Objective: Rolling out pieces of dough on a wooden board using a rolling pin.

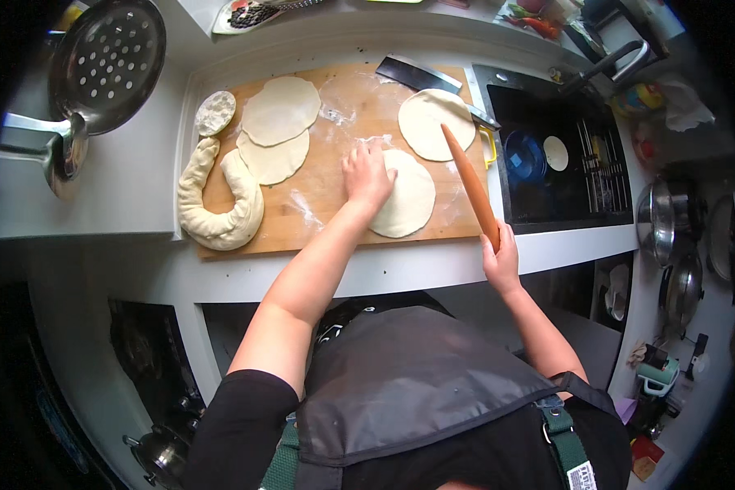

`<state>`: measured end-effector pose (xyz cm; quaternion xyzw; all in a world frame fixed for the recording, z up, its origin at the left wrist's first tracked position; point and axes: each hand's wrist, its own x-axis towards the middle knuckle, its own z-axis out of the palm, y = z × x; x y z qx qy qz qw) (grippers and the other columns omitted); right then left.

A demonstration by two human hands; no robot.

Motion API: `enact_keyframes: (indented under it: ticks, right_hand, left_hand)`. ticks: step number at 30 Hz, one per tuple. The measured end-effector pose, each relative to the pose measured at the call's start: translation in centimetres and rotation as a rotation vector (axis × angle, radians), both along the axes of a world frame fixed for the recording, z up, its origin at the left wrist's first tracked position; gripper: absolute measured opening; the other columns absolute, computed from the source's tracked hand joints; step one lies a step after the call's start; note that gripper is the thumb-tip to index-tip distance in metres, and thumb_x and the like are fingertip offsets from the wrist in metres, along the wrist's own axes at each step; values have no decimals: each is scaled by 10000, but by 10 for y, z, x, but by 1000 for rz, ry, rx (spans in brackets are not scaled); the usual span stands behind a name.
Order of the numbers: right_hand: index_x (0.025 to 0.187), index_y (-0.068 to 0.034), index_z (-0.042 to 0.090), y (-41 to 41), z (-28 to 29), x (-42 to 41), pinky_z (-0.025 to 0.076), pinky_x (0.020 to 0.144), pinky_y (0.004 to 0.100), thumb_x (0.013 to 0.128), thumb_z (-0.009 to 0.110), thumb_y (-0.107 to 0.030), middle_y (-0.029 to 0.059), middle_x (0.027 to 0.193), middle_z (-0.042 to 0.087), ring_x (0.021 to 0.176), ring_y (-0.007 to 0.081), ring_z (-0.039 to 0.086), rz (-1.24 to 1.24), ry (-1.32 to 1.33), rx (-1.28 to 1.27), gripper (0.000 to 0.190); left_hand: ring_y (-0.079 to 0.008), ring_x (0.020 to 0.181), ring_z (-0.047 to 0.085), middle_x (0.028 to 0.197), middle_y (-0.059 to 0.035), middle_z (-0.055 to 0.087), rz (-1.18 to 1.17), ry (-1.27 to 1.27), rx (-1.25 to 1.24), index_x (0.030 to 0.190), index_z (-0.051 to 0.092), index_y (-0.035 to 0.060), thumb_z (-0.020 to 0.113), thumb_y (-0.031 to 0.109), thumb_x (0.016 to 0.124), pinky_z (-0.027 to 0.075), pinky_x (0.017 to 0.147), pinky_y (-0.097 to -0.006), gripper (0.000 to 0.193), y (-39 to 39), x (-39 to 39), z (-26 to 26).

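Observation:
My right hand point(501, 257) grips the lower end of a tapered wooden rolling pin point(473, 184). The pin's tip overlaps a flat dough round point(429, 119) at the board's upper right. Fingers pointing away from me, my left hand point(366, 174) lies at the left edge of a nearer dough round point(411, 196); its fingertips reach loose flour, and whether they pinch anything is hidden. Two overlapping dough rounds point(280, 110) rest further left on the wooden board point(337, 211). Beside them a thick dough rope point(220, 226) curves into a U, below a small bowl of flour point(215, 113).
A broad-bladed metal cutter point(418, 73) lies along the board's back edge. To the right is a black sink point(514, 205) with a blue bowl point(523, 156) inside and a faucet point(631, 61) behind. A perforated skimmer point(113, 67) hangs at upper left. Pots point(655, 211) stand far right.

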<state>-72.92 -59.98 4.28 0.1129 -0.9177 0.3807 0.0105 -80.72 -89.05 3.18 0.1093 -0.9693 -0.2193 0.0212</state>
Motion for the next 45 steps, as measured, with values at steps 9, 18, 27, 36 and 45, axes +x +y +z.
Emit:
enact_keyframes:
  ticks: [9, 18, 27, 36, 45]
  right_hand:
    - [1208, 26, 491, -4, -2, 10, 444, 903, 406, 851, 591, -38, 222, 1089, 558, 1034, 399, 555, -16, -17, -23, 377]
    - [1208, -35, 511, -46, 19, -10, 477, 842, 416, 769, 647, -32, 162, 1069, 569, 982, 362, 570, 298, 72, 139, 459]
    - [1433, -85, 378, -119, -19, -56, 161, 1125, 509, 911, 509, -462, 146, 1512, 304, 1416, 289, 239, 413, 374, 490, 657]
    - [1470, -5, 263, -126, -37, -107, 46, 1150, 543, 905, 473, -541, 205, 1563, 154, 1468, 321, 80, 122, 292, 493, 806]
    - [1463, 16, 260, -130, -15, -90, 59, 1161, 505, 886, 487, -590, 190, 1558, 193, 1464, 297, 142, 395, 372, 479, 867]
  left_hand:
    - [-343, 914, 633, 976, -192, 654, -35, 65, 488, 1064, 562, 15, 684, 190, 814, 500, 833, -405, 329, -56, 18, -28]
    - [-236, 1006, 619, 1103, -173, 632, 358, 16, 1300, 1183, 557, -58, 576, 34, 870, 480, 878, -333, 327, -75, 95, -21]
    - [-293, 1442, 210, 1540, -163, 264, -219, 193, -191, 1483, 268, 48, 424, 333, 973, 105, 1165, -500, 604, -76, 71, -26]
    - [-265, 1476, 77, 1589, -147, 109, -102, 173, -186, 1511, 184, 64, 358, 423, 985, 67, 1165, -506, 661, -84, 11, -25]
    - [-285, 1476, 79, 1591, -153, 91, -10, 153, -120, 1519, 147, 57, 375, 381, 988, 72, 1164, -511, 663, -99, 51, -37]
